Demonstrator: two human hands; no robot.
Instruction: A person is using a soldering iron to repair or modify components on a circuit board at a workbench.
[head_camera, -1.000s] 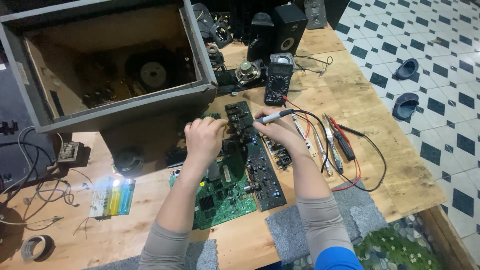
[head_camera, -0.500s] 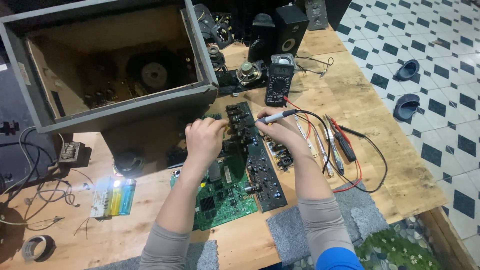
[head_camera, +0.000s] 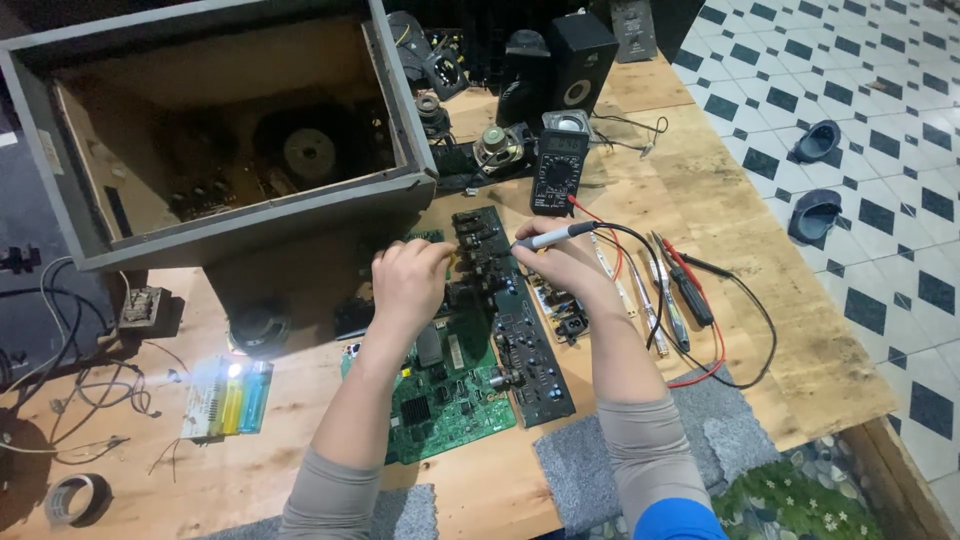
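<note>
Your hands work over the boards at mid-table. Left hand (head_camera: 408, 282), fingers curled, presses on the green circuit board (head_camera: 440, 395); what it pinches, if anything, is hidden. Right hand (head_camera: 565, 272) is closed around a grey multimeter probe (head_camera: 553, 236), tip pointing at the long black circuit board (head_camera: 510, 310) lying just beside the green one. Black and red leads run to the multimeter (head_camera: 560, 172) behind. Open speaker cabinet (head_camera: 230, 130) stands to your left on the wooden table (head_camera: 760, 260).
</note>
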